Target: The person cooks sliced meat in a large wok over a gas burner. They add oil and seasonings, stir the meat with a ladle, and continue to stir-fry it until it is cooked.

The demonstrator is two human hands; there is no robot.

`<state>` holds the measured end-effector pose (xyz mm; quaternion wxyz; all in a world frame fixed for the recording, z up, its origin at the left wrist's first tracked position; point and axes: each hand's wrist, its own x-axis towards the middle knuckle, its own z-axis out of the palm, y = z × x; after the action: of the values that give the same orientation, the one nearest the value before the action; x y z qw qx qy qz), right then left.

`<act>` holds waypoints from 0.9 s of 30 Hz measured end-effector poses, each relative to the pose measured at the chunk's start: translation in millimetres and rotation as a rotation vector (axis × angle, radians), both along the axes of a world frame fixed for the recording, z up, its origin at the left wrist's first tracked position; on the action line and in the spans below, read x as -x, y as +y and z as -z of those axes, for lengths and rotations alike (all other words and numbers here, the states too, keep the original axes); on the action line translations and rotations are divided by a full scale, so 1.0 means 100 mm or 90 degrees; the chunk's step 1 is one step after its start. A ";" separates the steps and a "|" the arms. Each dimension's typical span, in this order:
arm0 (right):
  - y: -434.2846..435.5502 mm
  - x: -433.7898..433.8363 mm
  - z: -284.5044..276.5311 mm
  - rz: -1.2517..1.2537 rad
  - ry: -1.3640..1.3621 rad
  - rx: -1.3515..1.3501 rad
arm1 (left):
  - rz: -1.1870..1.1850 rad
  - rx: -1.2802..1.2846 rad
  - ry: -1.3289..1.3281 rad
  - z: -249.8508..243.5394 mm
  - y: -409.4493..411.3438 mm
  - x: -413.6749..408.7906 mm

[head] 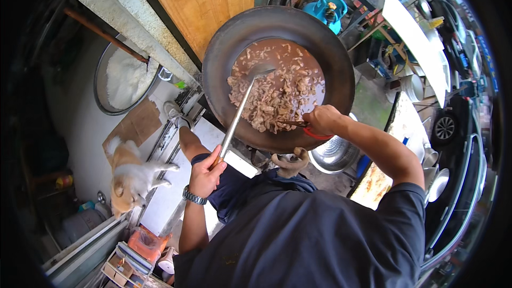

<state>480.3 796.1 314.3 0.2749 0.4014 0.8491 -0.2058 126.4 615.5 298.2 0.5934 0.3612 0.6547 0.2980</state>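
Observation:
A large dark metal wok (336,60) stands before me, with sliced meat (276,108) heaped in reddish-brown liquid (284,52). My left hand (206,176) is closed round the wooden end of a long metal ladle or wok spatula (239,118), whose head lies in the liquid. At the wok's near right side, my right hand (322,120) grips red-handled scissors (318,134); their dark blades reach over the meat. A brown cloth (291,163) lies by the near rim of the wok.
A dog (126,172) is at the left by a flattened piece of cardboard (140,122). Behind it sits a large basin of white contents (128,76). A perforated metal colander (336,154) is under the wok's right side. A blue gas cylinder (326,8) stands beyond the wok.

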 end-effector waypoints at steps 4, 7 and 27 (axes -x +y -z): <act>0.03 -0.13 -0.12 0.018 -0.054 -0.065 | -0.001 -0.001 -0.001 0.01 -0.01 0.02; 0.15 -0.15 0.10 -0.039 -0.169 -0.184 | -0.022 -0.004 -0.010 0.05 -0.03 0.04; 0.15 0.36 0.38 -0.079 -0.119 -0.067 | -0.030 0.013 -0.041 -0.01 -0.01 -0.05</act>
<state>444.2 811.1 275.8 0.3434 0.3794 0.8526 -0.1054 131.8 614.2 299.3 0.6106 0.3298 0.6469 0.3162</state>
